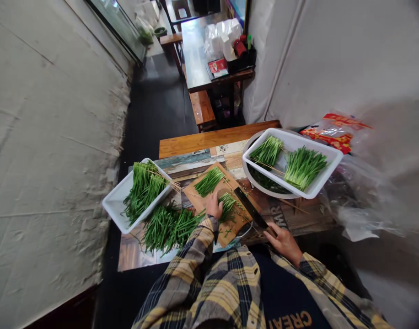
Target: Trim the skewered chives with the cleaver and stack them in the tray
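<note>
A wooden cutting board [193, 193] lies at the middle of the table. On it my left hand [213, 205] is closed round a bunch of green chives [227, 206], with the cut ends pointing right. A second bunch of chives on skewers [209, 181] lies on the board just beyond it. My right hand [285, 243] grips the handle of a kitchen knife [251, 209]. Its long dark blade slants over the board's right side, apart from the chives in my left hand. Small chopped bits are scattered on the board.
Loose chives [168, 228] are heaped left of the board. A white tray [117, 201] of skewered chives stands at the left. Another white tray [328, 171] with two bunches rests on a round metal basin [248, 171]. Plastic bags [360, 201] lie at the right, by the wall.
</note>
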`<state>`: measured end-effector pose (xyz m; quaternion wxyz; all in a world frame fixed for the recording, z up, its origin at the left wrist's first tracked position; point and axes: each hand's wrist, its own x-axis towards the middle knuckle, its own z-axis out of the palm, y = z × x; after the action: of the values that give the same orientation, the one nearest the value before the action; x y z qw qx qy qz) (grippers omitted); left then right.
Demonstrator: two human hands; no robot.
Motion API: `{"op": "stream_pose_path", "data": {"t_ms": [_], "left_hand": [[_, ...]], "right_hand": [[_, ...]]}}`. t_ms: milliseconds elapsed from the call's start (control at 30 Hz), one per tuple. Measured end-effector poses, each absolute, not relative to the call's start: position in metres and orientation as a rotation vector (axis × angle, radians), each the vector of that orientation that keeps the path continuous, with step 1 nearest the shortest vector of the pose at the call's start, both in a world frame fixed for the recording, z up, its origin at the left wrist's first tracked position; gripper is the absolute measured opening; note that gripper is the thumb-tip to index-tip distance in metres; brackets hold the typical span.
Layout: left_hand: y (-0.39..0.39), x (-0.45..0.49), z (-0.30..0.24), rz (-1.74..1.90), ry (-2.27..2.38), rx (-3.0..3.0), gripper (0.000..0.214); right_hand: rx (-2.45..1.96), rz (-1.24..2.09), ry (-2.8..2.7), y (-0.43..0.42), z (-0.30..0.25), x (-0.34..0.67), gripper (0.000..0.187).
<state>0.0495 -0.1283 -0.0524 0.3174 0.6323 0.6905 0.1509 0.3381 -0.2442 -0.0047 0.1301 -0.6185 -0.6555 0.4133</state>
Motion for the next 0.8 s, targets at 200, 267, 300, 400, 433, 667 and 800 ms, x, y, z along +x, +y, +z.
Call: {"op": "stream_pose_path", "data": {"t_ms": [200,267,300,400,433,667,800], "left_hand": [[-0.166,0.062,-0.059,0.130,1.827,2.069,0.070],[-0.170,0.069,-0.062,0.056,1.829,2.106,0.074],[-0.170,0.072,-0.063,0.029,1.825,2.119,0.076],[-0.170,0.075,-0.068,-0.023,1.782,2.163,0.078],[-0.170,0.075,-0.070,-0.036,1.761,2.177,0.078],[-0.173,0.072,-0.078,-0.051,1.737,2.201,0.086],[-0.173,0.071,-0.077,-0.032,1.731,2.194,0.087]], "right_hand": [[-1.795,1.148,-1.985,-0.228,-0.001,0.319,0.034],[-1.781,1.150,-1.997,-0.224,0.000,0.314,0.035],[-1.773,1.153,-2.001,-0.223,0.001,0.312,0.035],[-1.762,1.161,-2.017,-0.220,0.003,0.309,0.035],[-1.762,1.164,-2.023,-0.220,0.003,0.309,0.035],[-1.762,1.156,-2.059,-0.215,0.006,0.304,0.034],[-1.755,1.144,-2.108,-0.213,0.007,0.300,0.033]]}}
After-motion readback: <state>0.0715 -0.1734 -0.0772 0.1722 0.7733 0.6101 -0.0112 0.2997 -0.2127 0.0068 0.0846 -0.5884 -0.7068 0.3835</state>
